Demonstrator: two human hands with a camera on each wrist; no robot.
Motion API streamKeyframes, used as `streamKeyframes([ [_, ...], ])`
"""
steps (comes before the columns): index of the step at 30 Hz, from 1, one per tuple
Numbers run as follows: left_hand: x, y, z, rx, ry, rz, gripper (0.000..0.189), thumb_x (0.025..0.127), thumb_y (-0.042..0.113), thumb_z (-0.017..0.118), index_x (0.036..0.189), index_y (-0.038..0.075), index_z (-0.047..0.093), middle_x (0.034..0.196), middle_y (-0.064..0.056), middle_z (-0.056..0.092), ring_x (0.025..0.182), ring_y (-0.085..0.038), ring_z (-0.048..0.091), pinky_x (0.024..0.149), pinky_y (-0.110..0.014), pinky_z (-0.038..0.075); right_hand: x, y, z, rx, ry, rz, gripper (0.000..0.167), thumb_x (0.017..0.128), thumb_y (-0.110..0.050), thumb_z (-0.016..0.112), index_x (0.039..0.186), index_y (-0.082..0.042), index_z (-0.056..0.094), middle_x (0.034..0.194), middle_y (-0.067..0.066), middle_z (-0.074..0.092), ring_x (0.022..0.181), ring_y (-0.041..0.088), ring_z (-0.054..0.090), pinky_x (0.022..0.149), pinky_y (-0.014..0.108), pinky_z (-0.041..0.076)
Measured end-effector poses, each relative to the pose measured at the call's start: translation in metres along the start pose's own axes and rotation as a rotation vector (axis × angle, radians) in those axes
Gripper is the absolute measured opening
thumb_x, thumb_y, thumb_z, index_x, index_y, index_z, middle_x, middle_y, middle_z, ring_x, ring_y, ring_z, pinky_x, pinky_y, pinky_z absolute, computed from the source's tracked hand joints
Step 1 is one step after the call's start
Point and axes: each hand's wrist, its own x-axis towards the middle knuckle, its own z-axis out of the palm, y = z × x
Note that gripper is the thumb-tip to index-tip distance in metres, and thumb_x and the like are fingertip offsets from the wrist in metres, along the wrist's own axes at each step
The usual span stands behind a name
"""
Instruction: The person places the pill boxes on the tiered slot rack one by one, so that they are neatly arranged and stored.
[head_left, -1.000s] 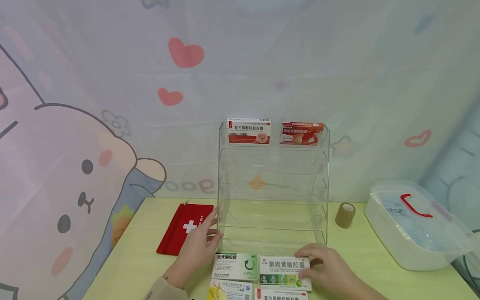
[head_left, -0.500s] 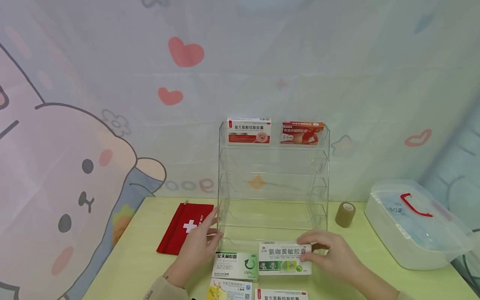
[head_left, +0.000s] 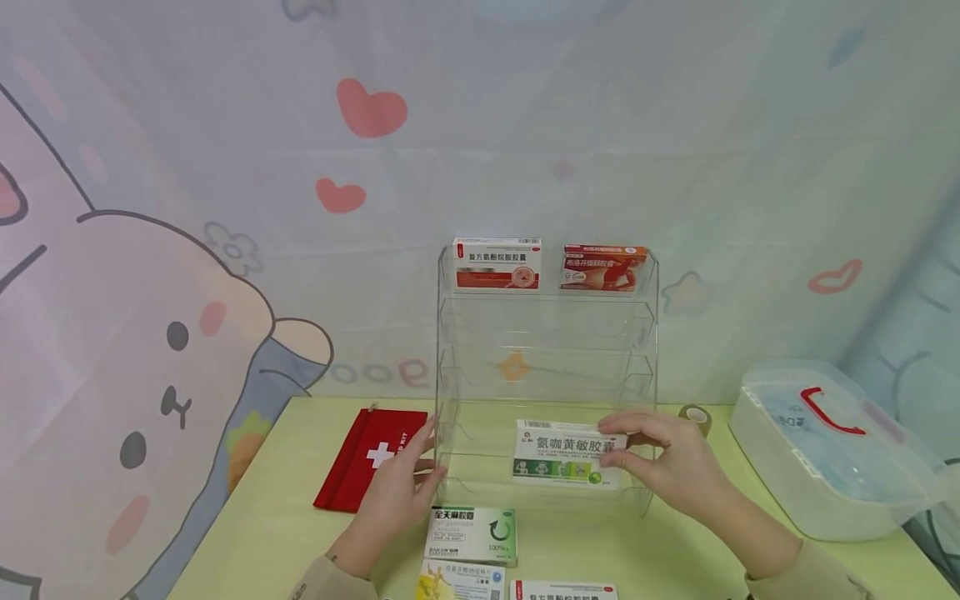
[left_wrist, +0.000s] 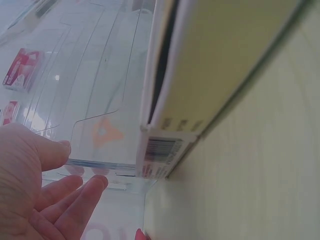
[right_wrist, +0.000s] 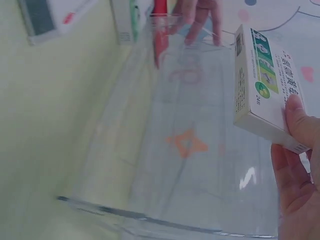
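Observation:
A white-and-green medicine box (head_left: 567, 455) is pinched at its right end between the thumb and fingers of my right hand (head_left: 663, 457). The box is lifted in front of the lower tiers of a clear acrylic display rack (head_left: 547, 327). In the right wrist view the medicine box (right_wrist: 262, 80) shows its side panel, close by the rack (right_wrist: 200, 115). My left hand (head_left: 399, 483) holds the rack's left side low down. The left wrist view has the thumb and fingers of the left hand (left_wrist: 55, 185) on either side of the clear side panel.
Two medicine boxes, one white-and-red (head_left: 498, 265) and one red (head_left: 603, 268), stand in the top tier. A green-and-white box (head_left: 471, 535) and others lie in front. A red first-aid pouch (head_left: 367, 458) is left; a brown tape roll (head_left: 699, 415) and lidded white bin (head_left: 832, 450) are right.
My right hand has picked up the white-and-green medicine box from the table and raised it forward to the rack's lower tiers. The left hand has stayed on the rack's side.

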Motion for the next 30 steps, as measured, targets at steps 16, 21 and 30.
streamKeyframes([
  [16,-0.001,0.001,0.001,0.009,0.003,-0.017,0.088,0.101,0.016,0.080,0.174,0.029,0.032,0.156,-0.011,0.067,0.123,-0.029,0.078,0.099,-0.041,0.068,0.081,-0.009,0.002,-0.123,0.131,-0.017,0.037,0.078,0.002,0.096,0.112,-0.007,0.083,0.116,0.008,0.083,0.101,0.007,0.076,0.086,0.011,0.063],
  [21,-0.001,0.001,0.000,0.011,0.005,-0.005,0.088,0.101,0.016,0.080,0.174,0.027,0.033,0.155,-0.011,0.068,0.123,-0.030,0.079,0.099,-0.041,0.068,0.101,-0.009,0.005,-0.077,0.199,0.063,0.032,0.084,0.003,0.092,0.113,-0.003,0.081,0.120,0.012,0.081,0.109,-0.011,0.066,0.089,0.007,0.060],
  [30,-0.002,0.001,0.000,0.012,0.006,-0.001,0.088,0.101,0.015,0.080,0.174,0.028,0.033,0.155,-0.011,0.068,0.123,-0.030,0.079,0.099,-0.041,0.068,0.130,-0.005,0.008,-0.092,0.289,0.118,0.030,0.087,0.000,0.091,0.116,0.000,0.080,0.125,0.014,0.078,0.116,0.013,0.070,0.090,0.004,0.057],
])
